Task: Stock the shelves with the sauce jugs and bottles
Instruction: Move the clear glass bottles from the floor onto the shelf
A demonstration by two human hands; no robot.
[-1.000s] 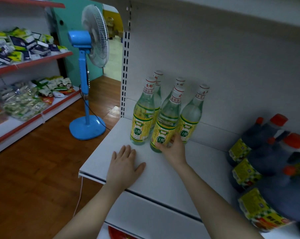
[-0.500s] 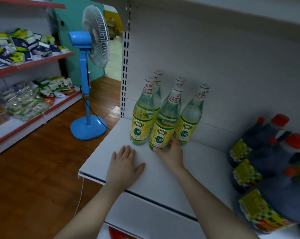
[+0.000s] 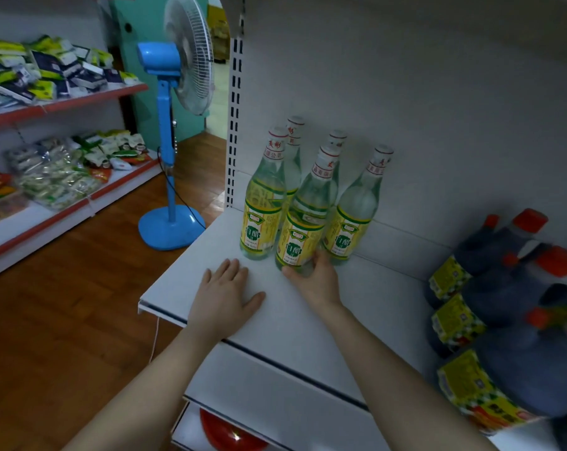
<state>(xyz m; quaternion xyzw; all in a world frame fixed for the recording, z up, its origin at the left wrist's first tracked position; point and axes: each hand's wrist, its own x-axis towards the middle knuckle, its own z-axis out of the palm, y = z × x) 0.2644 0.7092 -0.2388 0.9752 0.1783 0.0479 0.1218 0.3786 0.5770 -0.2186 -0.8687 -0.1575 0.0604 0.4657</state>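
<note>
Change: the front bottle point(image 3: 303, 219) stands a little farther back on the shelf point(image 3: 308, 320) than a second ago, closer in line with its neighbours; the right hand point(image 3: 318, 279) has followed it, and the left hand point(image 3: 225, 296) stays where it was.
Right hand: fingers point(image 3: 319, 258) curled around the base of the front bottle, thumb on its near left side, gripping it.
Left hand: palm down and flat on the shelf, fingers spread, holding nothing.
Bottles: five, clear glass, tall with narrow necks, white and red caps, yellow and green labels; grouped at the far left of the shelf, upright, three in front and two behind.
Jugs: dark jugs point(image 3: 516, 320) with red caps and yellow labels, rounded plastic bodies, at the right end of the same shelf; at least three, the count blurred.
Shelf: white, smooth, flat.
Fan: one blue pedestal fan point(image 3: 174, 131) with a white cage, on the wooden floor point(image 3: 64, 320) to the left.
</note>
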